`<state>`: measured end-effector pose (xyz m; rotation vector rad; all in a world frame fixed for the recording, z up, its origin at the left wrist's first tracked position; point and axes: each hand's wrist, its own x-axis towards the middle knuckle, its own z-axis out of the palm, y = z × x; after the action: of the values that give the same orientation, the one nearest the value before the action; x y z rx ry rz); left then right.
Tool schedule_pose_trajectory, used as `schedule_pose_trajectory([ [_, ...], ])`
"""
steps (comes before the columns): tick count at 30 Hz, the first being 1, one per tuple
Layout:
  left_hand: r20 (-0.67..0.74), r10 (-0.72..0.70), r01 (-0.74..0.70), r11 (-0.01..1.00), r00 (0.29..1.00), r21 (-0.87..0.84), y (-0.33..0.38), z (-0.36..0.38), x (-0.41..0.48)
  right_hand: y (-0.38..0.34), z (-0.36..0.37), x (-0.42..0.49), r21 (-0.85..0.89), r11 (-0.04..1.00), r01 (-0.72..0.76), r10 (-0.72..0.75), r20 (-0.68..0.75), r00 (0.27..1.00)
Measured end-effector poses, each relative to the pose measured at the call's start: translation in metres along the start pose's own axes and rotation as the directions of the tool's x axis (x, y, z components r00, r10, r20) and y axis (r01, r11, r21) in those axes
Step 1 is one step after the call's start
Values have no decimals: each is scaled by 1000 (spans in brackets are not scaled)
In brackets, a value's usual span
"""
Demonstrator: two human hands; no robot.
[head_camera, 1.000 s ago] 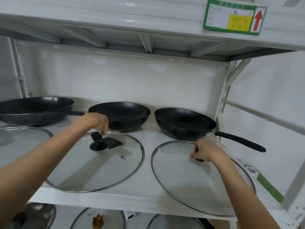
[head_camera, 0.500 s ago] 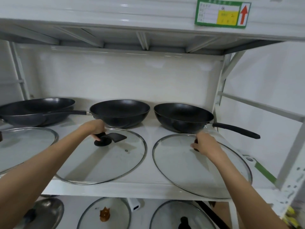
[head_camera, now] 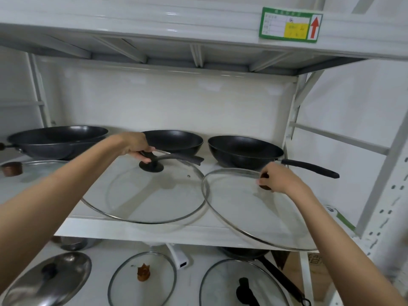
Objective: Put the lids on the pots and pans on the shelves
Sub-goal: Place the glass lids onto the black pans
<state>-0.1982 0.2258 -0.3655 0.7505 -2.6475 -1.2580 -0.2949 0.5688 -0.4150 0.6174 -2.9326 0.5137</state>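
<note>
Three black woks stand along the back of the white shelf (head_camera: 154,234): a left wok (head_camera: 57,140), a middle wok (head_camera: 176,141) and a right wok (head_camera: 245,151). In front of them, two glass lids are raised off the shelf. My left hand (head_camera: 134,144) grips the black knob of the middle glass lid (head_camera: 154,195), tilting its far side up. My right hand (head_camera: 280,178) holds the brown knob of the right glass lid (head_camera: 249,206), which juts out past the shelf's front edge.
A third glass lid with a brown knob (head_camera: 12,168) lies at the shelf's left. On the lower shelf rest a steel lid (head_camera: 48,279), two glass lids (head_camera: 143,277) (head_camera: 242,286) and a black pan handle (head_camera: 280,277). An upright post (head_camera: 379,173) stands at the right.
Both hands have closed on the lid knobs and lifted the two lids off the shelf. The lids now tilt, and the right one has come toward me.
</note>
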Motion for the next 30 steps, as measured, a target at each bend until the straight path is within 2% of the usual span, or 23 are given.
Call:
schedule_pose_trajectory([
  [4, -47, 13, -13, 1000, 999, 8, 8, -20, -15, -8, -25, -14, -24, 999, 43, -44, -37, 998],
  [8, -114, 47, -59, 993, 992, -103, 21, -31, -29, -15, -48, -12, -27, 997, 72, -74, -84, 994],
  [12, -224, 76, -107, 986, 972, -131, 40, -36, -34, -23, -65, 6, -32, 996, 80, -85, -168, 982],
  [17, -242, 77, -144, 952, 967, -270, 60, -38, -18, -33, -77, 42, -32, 998, 56, -62, -266, 962],
  [24, -262, 3, -99, 930, 965, -355, 63, -29, 40, -37, -64, 95, -55, 998, -15, -1, -287, 958],
  [28, -329, 71, -191, 918, 942, -349, 63, -17, 83, -37, -45, 132, -89, 995, -52, 28, -260, 965],
  [30, -306, 77, -187, 918, 949, -350, 59, -10, 106, -38, -38, 152, -105, 993, -62, 35, -237, 971],
])
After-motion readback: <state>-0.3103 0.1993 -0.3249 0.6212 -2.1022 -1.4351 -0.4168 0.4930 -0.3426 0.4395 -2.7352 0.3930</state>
